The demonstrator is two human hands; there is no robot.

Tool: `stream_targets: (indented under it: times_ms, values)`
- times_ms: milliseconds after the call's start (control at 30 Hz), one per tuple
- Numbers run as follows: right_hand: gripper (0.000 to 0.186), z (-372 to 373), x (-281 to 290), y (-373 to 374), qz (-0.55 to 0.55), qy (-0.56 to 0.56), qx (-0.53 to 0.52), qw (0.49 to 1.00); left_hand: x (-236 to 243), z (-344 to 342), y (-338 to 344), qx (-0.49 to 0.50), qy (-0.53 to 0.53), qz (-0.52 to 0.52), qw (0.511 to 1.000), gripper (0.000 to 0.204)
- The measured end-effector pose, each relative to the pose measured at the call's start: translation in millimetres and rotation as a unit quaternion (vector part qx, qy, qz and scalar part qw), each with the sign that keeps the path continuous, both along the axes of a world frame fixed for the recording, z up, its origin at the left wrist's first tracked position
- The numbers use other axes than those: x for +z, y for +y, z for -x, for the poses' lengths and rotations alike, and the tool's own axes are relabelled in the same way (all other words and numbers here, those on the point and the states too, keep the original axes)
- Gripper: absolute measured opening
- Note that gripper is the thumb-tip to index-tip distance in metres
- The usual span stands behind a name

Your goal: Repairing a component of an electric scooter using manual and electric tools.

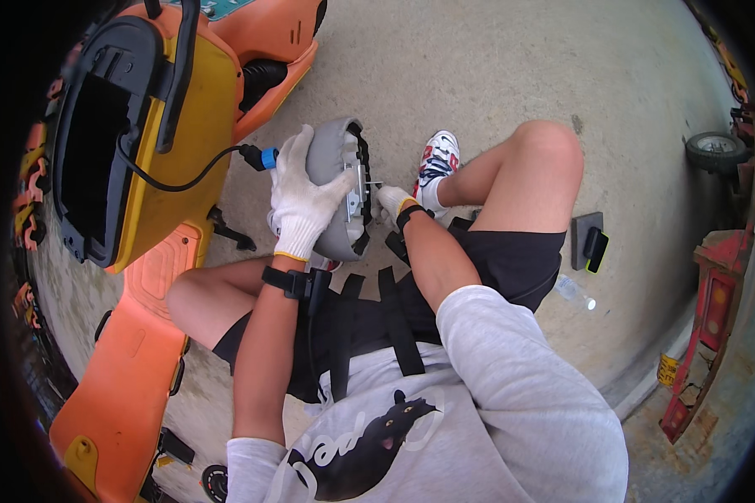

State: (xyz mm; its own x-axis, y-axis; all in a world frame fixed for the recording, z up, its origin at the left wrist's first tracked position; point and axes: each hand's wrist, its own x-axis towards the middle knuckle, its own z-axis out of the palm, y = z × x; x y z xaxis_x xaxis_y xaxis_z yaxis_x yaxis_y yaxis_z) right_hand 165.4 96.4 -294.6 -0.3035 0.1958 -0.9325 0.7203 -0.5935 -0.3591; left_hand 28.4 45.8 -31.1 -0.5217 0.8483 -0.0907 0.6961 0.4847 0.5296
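A grey padded seat (329, 151) is tipped on its side between my legs, its dark underside with a metal bracket (354, 201) facing right. My left hand (304, 194), in a white knit glove, grips the seat, fingers over the padding and thumb by the bracket. Beside the bracket, my gloved right hand (392, 201) is closed, its fingertips near a thin metal pin (373, 183) that sticks out. Whatever those fingers hold is mostly hidden. Just above my left hand is a blue-collared black cable connector (260, 158).
A yellow and orange scooter body (184, 109) with an open dark compartment stands at the left, its orange footboard (117, 360) running toward me. On the concrete floor at right lie a dark box (586, 239) and a clear bottle (575, 291). Beyond are a small wheel (718, 152) and a red metal frame (713, 314).
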Motion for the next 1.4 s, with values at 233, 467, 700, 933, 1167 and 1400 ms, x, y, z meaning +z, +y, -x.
stream_targets:
  times_ms: [233,467,700,933,1167,1400]
  values:
    - [0.024,16,33,-4,0.082,-0.012,-0.205,0.975,0,-2,-9,0.012,0.007,0.005,1.000,0.090]
    - [0.022,35,102,-3,0.021,-0.021,0.030,0.999,0,11,-21,0.037,0.009,0.022,0.999,0.092]
    - [0.023,7,72,39,0.016,-0.018,0.118,0.993,0,-2,-3,0.013,-0.012,-0.001,1.000,0.091]
    - [0.023,8,93,41,-0.036,-0.021,0.166,0.985,2,0,-5,0.016,-0.012,0.009,1.000,0.091]
    - [0.019,24,110,58,0.056,0.017,0.072,0.996,-4,6,-12,0.013,-0.002,-0.005,1.000,0.092]
    - [0.030,20,47,38,-0.078,-0.011,0.159,0.984,-4,9,-11,0.020,0.004,0.021,1.000,0.092]
